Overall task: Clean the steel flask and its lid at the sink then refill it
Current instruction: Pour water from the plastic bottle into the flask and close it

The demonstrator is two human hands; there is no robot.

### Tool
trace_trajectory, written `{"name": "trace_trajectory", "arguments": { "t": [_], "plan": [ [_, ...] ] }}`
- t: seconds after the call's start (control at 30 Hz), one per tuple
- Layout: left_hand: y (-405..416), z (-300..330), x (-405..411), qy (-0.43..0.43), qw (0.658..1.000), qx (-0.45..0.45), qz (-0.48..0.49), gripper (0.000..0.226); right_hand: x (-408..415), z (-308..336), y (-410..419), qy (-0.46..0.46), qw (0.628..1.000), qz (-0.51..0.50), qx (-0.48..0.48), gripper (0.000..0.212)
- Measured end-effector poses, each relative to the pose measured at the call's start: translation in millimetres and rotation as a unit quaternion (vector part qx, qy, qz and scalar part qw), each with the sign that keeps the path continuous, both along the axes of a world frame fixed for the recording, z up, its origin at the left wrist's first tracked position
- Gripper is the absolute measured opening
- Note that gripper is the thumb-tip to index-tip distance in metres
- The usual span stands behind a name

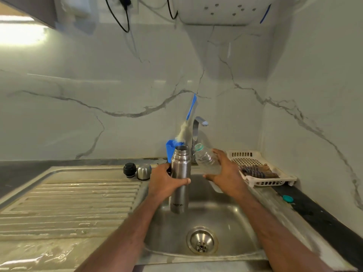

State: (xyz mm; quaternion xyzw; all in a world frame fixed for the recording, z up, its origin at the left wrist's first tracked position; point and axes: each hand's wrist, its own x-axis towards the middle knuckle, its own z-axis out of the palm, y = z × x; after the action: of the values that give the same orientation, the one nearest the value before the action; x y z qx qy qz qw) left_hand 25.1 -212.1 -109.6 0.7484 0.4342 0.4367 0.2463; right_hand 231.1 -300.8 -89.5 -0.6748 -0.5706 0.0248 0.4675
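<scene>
My left hand (166,180) grips the steel flask (179,185) around its middle, holding it upright and uncapped above the sink basin (231,218). My right hand (225,173) holds a clear plastic bottle (206,159), tilted with its green-ringed mouth toward the flask's opening. The bottle's mouth is just right of the flask's rim. The black inner stopper (129,170) and the steel cup lid (144,171) stand side by side on the drainboard's back edge, left of my left hand.
The tap (197,132) rises behind the flask. A blue holder (169,152) with a bottle brush (185,124) stands beside it. A white basket (259,169) sits at the right, with a teal cap (287,198) on the dark counter. The ribbed drainboard (68,209) lies left.
</scene>
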Motion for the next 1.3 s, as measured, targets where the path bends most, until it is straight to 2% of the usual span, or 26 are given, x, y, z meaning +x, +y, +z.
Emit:
{"name": "trace_trajectory", "arguments": {
  "t": [0.27,0.53,0.83,1.13,1.3],
  "plan": [
    [-4.1,69.2,-69.1,-0.034,0.995,0.042,0.088,0.048,-72.1,2.4,13.1,0.008,0.997,0.082,0.004,0.086],
    [-5.6,83.2,-160.0,-0.04,0.985,0.03,0.168,0.047,-129.7,-5.9,25.3,0.046,0.99,0.134,-0.001,0.084],
    [-2.2,60.6,-194.9,-0.027,0.98,-0.002,0.196,0.063,-151.1,-12.4,22.6,0.057,0.986,0.159,-0.016,0.08],
    [-4.7,54.9,-196.3,-0.01,0.982,0.005,0.188,0.067,-144.7,-20.2,25.8,0.101,0.981,0.159,-0.039,0.081],
    [-10.9,46.8,-198.3,0.005,0.985,0.004,0.173,0.083,-142.4,-20.7,24.0,0.125,0.978,0.162,-0.038,0.079]
  ]
}}
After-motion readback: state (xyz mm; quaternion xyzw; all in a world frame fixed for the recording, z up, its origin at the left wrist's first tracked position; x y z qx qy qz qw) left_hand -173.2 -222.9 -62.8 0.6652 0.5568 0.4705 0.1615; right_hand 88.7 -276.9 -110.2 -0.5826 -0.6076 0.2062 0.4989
